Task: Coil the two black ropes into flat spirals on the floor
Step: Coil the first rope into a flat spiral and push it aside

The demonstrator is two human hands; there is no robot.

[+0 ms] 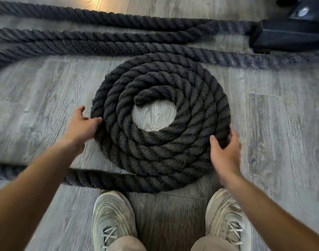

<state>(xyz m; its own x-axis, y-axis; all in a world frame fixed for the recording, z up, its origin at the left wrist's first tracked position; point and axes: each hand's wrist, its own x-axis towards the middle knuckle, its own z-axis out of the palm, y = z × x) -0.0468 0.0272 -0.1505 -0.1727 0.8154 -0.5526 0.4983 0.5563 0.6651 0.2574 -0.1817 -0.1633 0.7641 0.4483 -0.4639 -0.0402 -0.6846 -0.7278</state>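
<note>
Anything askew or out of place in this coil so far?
Nothing serious. The coil lies flat with tight turns, but its centre is left open, showing bare floor by the rope end. The left hand and right hand touch its outer edge.
</note>
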